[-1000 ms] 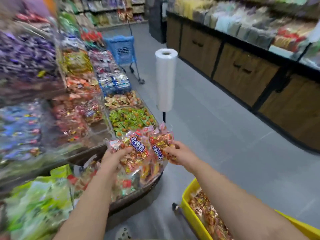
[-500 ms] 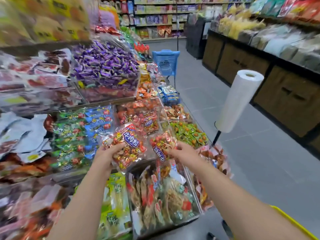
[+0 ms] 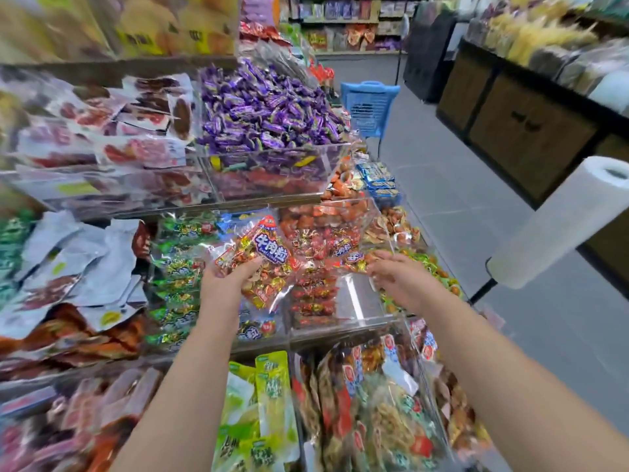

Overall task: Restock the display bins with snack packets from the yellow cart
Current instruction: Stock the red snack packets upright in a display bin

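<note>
Your hands are apart: the left hand (image 3: 231,287) grips 1 snack packet (image 3: 263,257); the right hand (image 3: 398,279) hold I cannot tell. Lay the packet flat in the clear bin (image 3: 357,298).

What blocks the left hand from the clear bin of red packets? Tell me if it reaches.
Likely yes: the left hand, gripping its beef snack packet, hovers beside the clear bin's open top; nothing lies between.

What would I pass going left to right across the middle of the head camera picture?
First silvery pouches → green candy packets → left hand gripping a snack packet → red candies → right hand → white bag roll.
</note>
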Demonstrator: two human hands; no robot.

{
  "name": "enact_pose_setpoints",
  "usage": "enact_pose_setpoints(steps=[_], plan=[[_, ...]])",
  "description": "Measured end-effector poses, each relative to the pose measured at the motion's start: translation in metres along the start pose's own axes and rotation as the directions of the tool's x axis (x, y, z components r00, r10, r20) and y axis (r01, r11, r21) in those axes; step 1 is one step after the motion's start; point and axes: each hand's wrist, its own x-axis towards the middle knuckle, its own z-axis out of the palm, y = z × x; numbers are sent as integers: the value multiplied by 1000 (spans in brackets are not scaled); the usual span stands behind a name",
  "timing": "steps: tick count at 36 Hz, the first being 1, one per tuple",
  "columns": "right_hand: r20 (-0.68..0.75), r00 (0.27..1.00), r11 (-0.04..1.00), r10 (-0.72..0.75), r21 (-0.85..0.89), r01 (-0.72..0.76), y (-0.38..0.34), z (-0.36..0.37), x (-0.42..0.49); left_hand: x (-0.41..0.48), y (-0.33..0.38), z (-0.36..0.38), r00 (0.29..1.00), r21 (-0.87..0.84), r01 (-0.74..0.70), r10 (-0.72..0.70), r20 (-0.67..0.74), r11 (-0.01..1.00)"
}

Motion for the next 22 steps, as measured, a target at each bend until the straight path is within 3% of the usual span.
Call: enact_pose_setpoints(steps=[2,4,8,10,13,16,19,22], plan=[[57,996,987,64,-149,-55,-8,-8,11,5,-1,6,1000,-5,0,1,4,1000],[34,996,903,79,-427,-57,-15,-11,22,9,-2,12,1000,-25,-9,9,-3,1000],[-20,999,595,-31,-803,3,-28,-5,42,21,-2,26,999,-12,-35,35,2,999],[32,989,353,-142,-932,81,-33,3,54,26,0,33,998,9,-61,61,2,998],[131,980,-8,-150,-991,131,-37,17,76,32,2,42,997,38,-75,76,-8,996],[129,990,-249,-62,-962,110,-33,30,102,35,4,49,997,41,-67,68,-25,997],[82,996,-377,36,-922,89,-21,41,127,38,5,53,997,43,-67,68,-34,997],[68,988,-386,141,-915,118,-10,46,147,42,5,53,997,48,-68,70,-38,997]])
